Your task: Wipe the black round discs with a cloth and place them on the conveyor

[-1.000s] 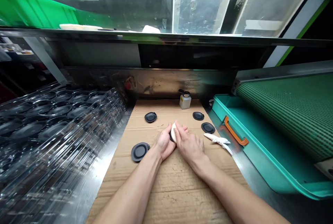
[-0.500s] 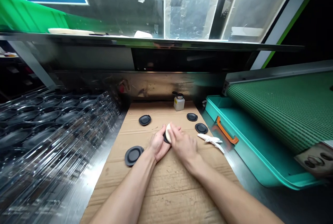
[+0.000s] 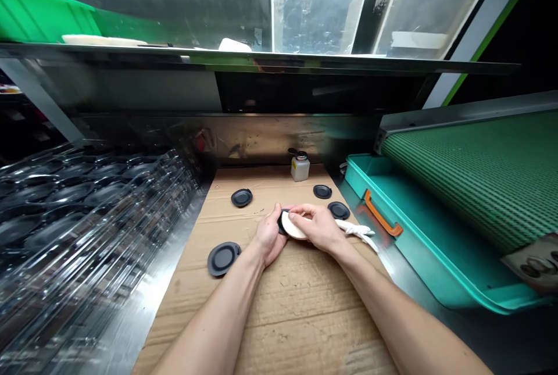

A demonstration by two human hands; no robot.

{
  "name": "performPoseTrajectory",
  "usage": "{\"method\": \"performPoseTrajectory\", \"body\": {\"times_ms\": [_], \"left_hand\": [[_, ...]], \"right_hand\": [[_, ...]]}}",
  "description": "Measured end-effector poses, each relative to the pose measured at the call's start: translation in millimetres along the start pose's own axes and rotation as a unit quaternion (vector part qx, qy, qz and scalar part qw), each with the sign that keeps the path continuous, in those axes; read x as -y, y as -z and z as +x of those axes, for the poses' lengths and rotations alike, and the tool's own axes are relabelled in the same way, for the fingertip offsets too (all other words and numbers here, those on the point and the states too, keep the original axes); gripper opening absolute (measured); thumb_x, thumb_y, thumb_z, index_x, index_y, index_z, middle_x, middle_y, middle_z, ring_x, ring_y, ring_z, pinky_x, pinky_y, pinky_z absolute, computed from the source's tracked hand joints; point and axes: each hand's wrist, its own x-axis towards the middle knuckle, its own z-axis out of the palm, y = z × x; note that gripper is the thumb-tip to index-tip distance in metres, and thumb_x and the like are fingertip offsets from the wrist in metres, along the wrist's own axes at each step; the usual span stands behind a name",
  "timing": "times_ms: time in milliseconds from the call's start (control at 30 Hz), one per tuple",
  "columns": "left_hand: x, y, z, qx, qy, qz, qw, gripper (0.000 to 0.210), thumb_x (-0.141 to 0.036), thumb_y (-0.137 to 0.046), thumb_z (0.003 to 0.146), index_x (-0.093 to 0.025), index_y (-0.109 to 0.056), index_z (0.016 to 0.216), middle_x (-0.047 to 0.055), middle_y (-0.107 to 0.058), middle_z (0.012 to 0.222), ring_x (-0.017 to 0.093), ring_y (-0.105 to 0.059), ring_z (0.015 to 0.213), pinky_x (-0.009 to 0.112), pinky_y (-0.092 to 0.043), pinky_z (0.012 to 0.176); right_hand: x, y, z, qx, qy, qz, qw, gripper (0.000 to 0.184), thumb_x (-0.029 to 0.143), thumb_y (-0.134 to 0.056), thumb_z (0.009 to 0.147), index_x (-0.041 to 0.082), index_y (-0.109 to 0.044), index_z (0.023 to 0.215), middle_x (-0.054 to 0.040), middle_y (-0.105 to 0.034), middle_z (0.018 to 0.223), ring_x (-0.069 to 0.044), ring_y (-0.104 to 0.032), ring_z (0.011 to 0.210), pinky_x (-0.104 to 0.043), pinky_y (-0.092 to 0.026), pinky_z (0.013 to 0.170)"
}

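Note:
Above the cardboard, my left hand (image 3: 268,238) grips a black round disc (image 3: 281,224), mostly hidden by fingers and pad. My right hand (image 3: 321,226) pinches a flat cream-white round pad (image 3: 293,229), whose left edge overlaps the black disc; whether they touch I cannot tell. Similar black discs lie apart on the board: one with a wide rim (image 3: 224,259) left of my left wrist, a smaller disc (image 3: 241,197) beyond it, and two on the right, a far disc (image 3: 322,191) and a nearer disc (image 3: 339,210). A knotted white strip (image 3: 360,231) lies right of my right hand.
A small white bottle (image 3: 300,169) with a dark top stands at the far end of the cardboard (image 3: 279,328). Stacked clear plastic trays (image 3: 108,247) fill the left. On the right are a teal bin (image 3: 429,264) with an orange handle and a green conveyor belt (image 3: 479,154).
My right hand has shifted right and turned, and the cream pad now shows its broad face more. My left hand keeps the black disc. The view has tilted slightly down.

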Motion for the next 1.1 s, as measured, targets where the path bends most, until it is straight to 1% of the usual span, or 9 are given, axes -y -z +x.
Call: {"method": "performPoseTrajectory", "body": {"times_ms": [67,200,267,367,533,700,867,1000,1100], "left_hand": [[0.8,-0.7,-2.7,-0.002,-0.005,0.013,1.000,0.032,-0.032,-0.047,0.092,-0.007,-0.065,0.101,0.018,-0.071,0.097,0.026,-0.067,0.095,0.040,-0.053,0.088],[0.2,-1.2,-5.3,0.004,0.016,0.015,1.000,0.032,-0.032,-0.050,0.090,-0.006,-0.067,0.099,0.018,-0.071,0.096,0.027,-0.068,0.094,0.041,-0.053,0.088],[0.2,-1.9,-5.0,0.017,0.021,0.014,1.000,0.031,-0.031,-0.050,0.091,-0.007,-0.067,0.100,0.018,-0.071,0.097,0.027,-0.067,0.095,0.042,-0.053,0.088],[0.2,-2.6,-4.3,0.024,0.019,0.015,0.999,0.031,-0.030,-0.047,0.092,-0.007,-0.066,0.100,0.018,-0.071,0.098,0.027,-0.067,0.096,0.041,-0.053,0.088],[-0.9,-2.3,-5.1,0.001,0.029,0.021,0.999,0.034,-0.032,-0.045,0.093,-0.007,-0.065,0.102,0.018,-0.071,0.097,0.027,-0.068,0.093,0.042,-0.054,0.086],[-0.1,-4.7,-4.5,0.003,0.020,0.028,0.999,0.032,-0.029,-0.044,0.093,-0.006,-0.065,0.096,0.017,-0.071,0.093,0.025,-0.068,0.090,0.040,-0.054,0.086],[-0.4,-6.9,-5.6,0.010,0.037,0.032,0.999,0.030,-0.028,-0.044,0.093,-0.007,-0.065,0.094,0.017,-0.071,0.089,0.025,-0.069,0.088,0.039,-0.055,0.083],[-1.2,-7.8,-4.4,0.003,0.038,0.028,0.999,0.030,-0.028,-0.043,0.094,-0.007,-0.064,0.088,0.017,-0.071,0.087,0.024,-0.069,0.086,0.038,-0.056,0.081],[-2.0,-6.2,-3.2,-0.003,0.034,0.024,0.999,0.030,-0.028,-0.043,0.094,-0.007,-0.063,0.086,0.016,-0.071,0.086,0.022,-0.069,0.085,0.036,-0.057,0.079]], "right_hand": [[2.5,0.3,-0.5,0.025,0.010,0.000,1.000,0.026,0.035,-0.056,0.082,0.015,-0.071,0.089,-0.0049,-0.071,0.086,-0.015,-0.063,0.072,-0.022,-0.046,0.060],[7.0,16.4,-1.3,0.123,-0.015,-0.073,0.990,0.023,0.033,-0.058,0.079,0.016,-0.073,0.083,-0.0026,-0.071,0.078,-0.015,-0.063,0.068,-0.022,-0.045,0.060],[9.7,21.9,-1.2,0.102,-0.011,-0.103,0.989,0.023,0.031,-0.058,0.080,0.016,-0.074,0.086,-0.0038,-0.072,0.084,-0.017,-0.065,0.075,-0.024,-0.047,0.066],[13.6,19.6,-0.8,0.024,0.026,-0.142,0.989,0.026,0.028,-0.053,0.084,0.020,-0.074,0.097,-0.0029,-0.073,0.093,-0.017,-0.065,0.084,-0.025,-0.048,0.077],[16.6,18.8,-0.7,0.102,0.033,-0.190,0.976,0.020,0.029,-0.056,0.082,0.022,-0.075,0.084,0.0007,-0.073,0.083,-0.015,-0.065,0.074,-0.022,-0.046,0.068],[18.1,19.4,-1.7,0.017,0.056,-0.231,0.971,0.026,0.027,-0.052,0.086,0.025,-0.073,0.101,-0.0010,-0.073,0.093,-0.015,-0.065,0.084,-0.023,-0.045,0.077],[15.9,22.2,-0.8,0.105,0.047,-0.228,0.967,0.022,0.031,-0.054,0.084,0.023,-0.074,0.088,0.0006,-0.073,0.084,-0.015,-0.065,0.076,-0.022,-0.044,0.069],[15.1,17.4,-5.0,0.008,0.056,-0.319,0.946,0.027,0.037,-0.047,0.091,0.027,-0.069,0.102,-0.0013,-0.072,0.091,-0.017,-0.065,0.085,-0.024,-0.042,0.072],[15.8,6.1,-6.9,-0.002,0.074,-0.393,0.917,0.027,0.043,-0.045,0.093,0.029,-0.062,0.109,-0.0013,-0.072,0.091,-0.018,-0.065,0.082,-0.024,-0.040,0.068]]}}
